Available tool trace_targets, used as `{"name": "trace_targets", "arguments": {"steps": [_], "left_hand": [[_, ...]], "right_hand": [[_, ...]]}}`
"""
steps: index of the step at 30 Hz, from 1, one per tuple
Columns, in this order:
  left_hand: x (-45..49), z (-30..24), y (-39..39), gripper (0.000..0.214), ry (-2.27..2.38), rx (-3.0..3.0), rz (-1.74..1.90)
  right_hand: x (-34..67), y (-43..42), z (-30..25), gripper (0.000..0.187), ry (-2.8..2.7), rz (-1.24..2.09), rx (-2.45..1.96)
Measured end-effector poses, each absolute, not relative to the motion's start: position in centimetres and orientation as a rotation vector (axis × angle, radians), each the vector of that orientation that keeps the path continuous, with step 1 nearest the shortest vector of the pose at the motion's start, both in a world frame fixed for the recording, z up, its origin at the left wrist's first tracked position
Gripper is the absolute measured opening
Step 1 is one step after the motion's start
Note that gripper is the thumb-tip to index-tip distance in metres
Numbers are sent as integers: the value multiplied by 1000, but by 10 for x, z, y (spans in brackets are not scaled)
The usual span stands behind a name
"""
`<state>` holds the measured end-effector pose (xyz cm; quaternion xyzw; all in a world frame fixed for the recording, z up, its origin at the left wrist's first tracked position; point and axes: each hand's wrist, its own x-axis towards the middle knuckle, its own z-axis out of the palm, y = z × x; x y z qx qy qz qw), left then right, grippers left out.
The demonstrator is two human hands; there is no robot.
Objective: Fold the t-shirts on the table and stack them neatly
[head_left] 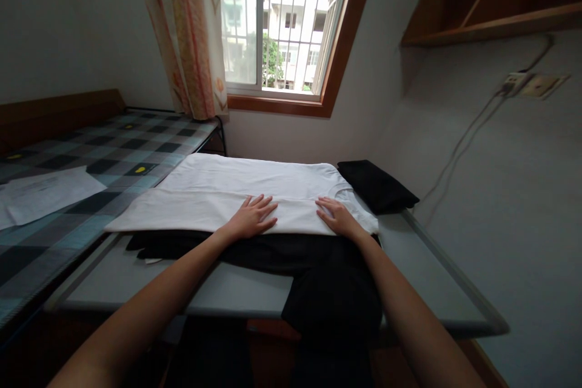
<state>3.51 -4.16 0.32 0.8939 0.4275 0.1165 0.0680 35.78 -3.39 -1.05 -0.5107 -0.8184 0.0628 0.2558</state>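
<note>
Bright window point(293, 30) beside floral curtain point(188, 30), pale walls point(509, 206)

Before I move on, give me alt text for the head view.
A left hand and right hand lie palm-down on a white garment on a table, black cloth along the garment's near edge. A checkered bed stands left, a barred window beyond.

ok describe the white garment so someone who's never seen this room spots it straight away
Below the window, find the pale table beside the checked mattress. Across it lies the white garment, the left hand and right hand resting on its near part. Its colour sets it apart from the black garment along its near edge and the folded black cloth at right.
</note>
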Motion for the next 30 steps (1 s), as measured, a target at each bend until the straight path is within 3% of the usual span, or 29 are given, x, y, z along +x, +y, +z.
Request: {"name": "trace_targets", "arguments": {"steps": [30], "left_hand": [[34, 2, -40, 62, 1304, 2703, 333]], "right_hand": [[361, -31, -14, 39, -2197, 202, -1344]]}}
